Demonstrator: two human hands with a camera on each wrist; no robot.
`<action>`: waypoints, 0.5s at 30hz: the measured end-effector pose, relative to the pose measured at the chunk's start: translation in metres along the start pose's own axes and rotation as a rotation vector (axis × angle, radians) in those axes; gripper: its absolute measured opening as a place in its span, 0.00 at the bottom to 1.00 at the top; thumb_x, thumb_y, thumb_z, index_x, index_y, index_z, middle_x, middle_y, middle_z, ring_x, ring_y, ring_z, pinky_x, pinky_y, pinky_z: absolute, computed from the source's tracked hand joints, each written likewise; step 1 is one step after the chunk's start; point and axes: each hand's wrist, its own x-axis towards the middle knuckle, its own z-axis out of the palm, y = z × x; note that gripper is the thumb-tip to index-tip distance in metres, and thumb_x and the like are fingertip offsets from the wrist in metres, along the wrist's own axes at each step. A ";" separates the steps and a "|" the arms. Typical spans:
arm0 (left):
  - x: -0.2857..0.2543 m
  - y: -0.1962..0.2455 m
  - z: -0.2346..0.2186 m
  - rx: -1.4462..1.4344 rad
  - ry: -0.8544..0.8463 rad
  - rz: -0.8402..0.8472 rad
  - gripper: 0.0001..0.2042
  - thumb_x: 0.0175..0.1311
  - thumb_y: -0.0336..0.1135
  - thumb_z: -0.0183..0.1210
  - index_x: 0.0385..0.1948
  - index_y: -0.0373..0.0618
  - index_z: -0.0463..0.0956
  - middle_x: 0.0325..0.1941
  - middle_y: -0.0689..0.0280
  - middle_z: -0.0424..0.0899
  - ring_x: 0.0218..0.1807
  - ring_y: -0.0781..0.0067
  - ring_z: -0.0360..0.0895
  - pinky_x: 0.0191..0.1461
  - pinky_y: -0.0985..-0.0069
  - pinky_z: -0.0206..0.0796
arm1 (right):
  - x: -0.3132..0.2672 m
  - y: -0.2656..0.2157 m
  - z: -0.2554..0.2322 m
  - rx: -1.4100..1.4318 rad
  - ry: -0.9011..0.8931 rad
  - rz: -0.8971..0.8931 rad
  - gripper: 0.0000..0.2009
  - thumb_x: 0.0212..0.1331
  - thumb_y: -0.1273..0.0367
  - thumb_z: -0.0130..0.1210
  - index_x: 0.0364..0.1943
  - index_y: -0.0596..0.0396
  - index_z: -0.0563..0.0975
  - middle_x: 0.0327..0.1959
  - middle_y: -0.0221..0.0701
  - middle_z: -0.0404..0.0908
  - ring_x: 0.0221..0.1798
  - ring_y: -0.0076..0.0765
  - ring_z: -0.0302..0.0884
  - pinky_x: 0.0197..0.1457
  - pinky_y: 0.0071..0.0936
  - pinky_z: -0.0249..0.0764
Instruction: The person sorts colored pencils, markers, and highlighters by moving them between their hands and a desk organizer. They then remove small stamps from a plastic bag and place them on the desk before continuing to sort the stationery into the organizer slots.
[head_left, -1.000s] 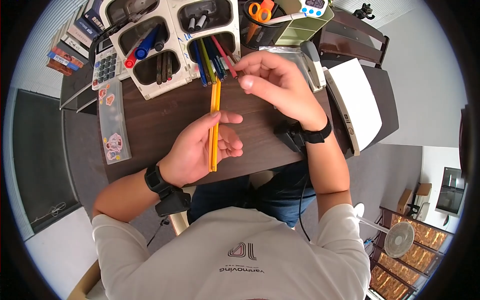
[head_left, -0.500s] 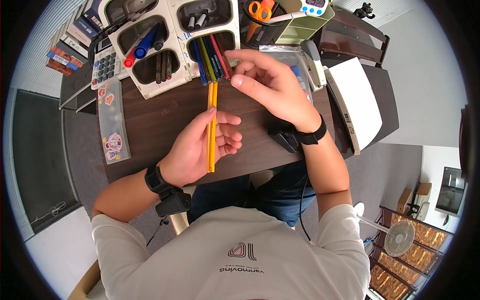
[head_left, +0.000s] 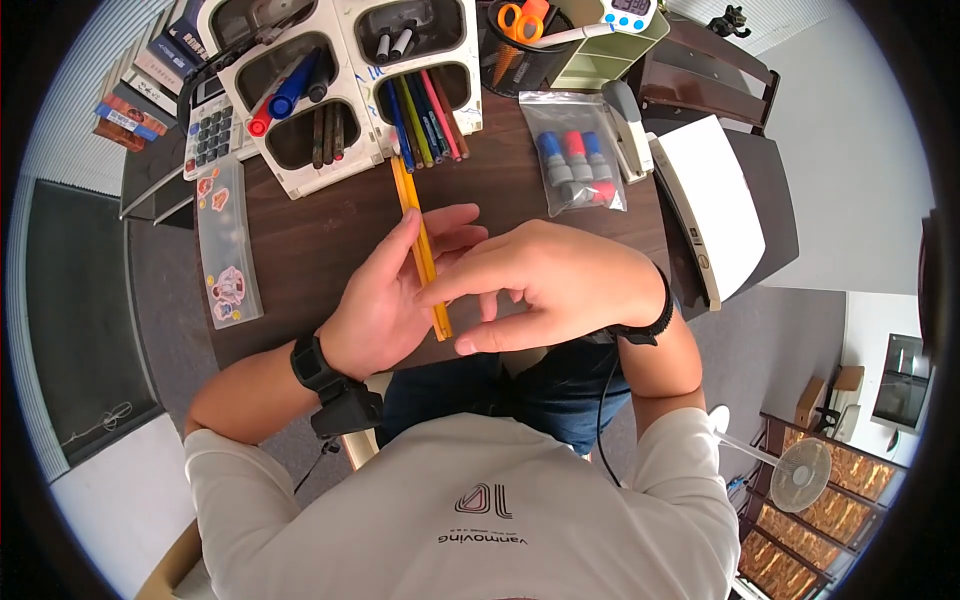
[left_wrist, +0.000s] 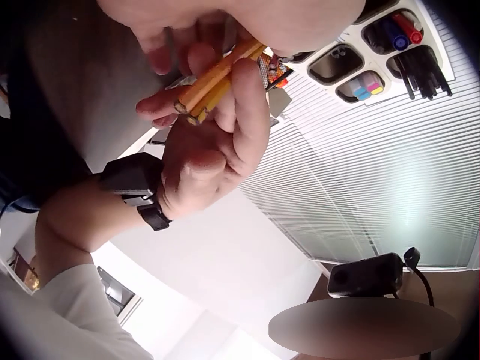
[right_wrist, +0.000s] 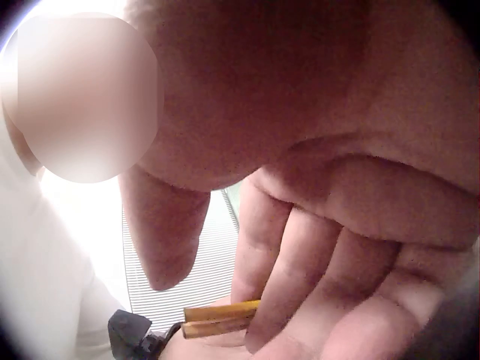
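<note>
My left hand holds two yellow pencils, its thumb pressed along them and its fingers partly curled behind. Their far ends reach the front edge of the white desk organizer. My right hand reaches across from the right, palm down, its index finger lying over the pencils near their close ends. Its thumb is apart from them. In the left wrist view the close ends of the yellow pencils stick out beside the right hand's index finger. Several coloured pencils lean in the organizer's front right compartment.
Blue and red markers and dark pencils sit in other compartments. To the right lie a clear bag of small bottles, a stapler and a white-topped box. A stickered clear case lies left.
My right hand has moved from the coloured pencils toward my body, onto the yellow pencils, uncovering the clear bag. The yellow pencils have tilted, far ends going left. The coloured pencils now rest side by side.
</note>
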 end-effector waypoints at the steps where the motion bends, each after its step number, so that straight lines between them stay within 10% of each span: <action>1: 0.001 0.000 0.000 0.001 0.000 0.000 0.27 0.86 0.51 0.32 0.69 0.41 0.69 0.59 0.60 0.80 0.59 0.66 0.77 0.68 0.62 0.66 | 0.000 0.002 0.002 0.003 0.084 -0.078 0.15 0.60 0.67 0.72 0.50 0.53 0.86 0.36 0.31 0.89 0.30 0.32 0.82 0.33 0.25 0.75; 8: 0.002 0.003 -0.008 0.010 -0.036 -0.060 0.30 0.83 0.59 0.36 0.76 0.50 0.61 0.65 0.62 0.78 0.61 0.68 0.76 0.65 0.65 0.67 | -0.029 -0.001 -0.039 0.495 0.362 -0.410 0.16 0.56 0.66 0.73 0.41 0.65 0.84 0.36 0.34 0.87 0.31 0.25 0.84 0.30 0.17 0.70; 15: 0.009 0.016 0.005 -0.029 -0.105 -0.009 0.32 0.82 0.60 0.36 0.82 0.59 0.50 0.71 0.63 0.76 0.62 0.69 0.75 0.63 0.65 0.69 | -0.019 0.016 -0.041 0.331 0.669 -0.203 0.07 0.66 0.72 0.63 0.42 0.62 0.82 0.39 0.32 0.86 0.34 0.21 0.82 0.35 0.19 0.77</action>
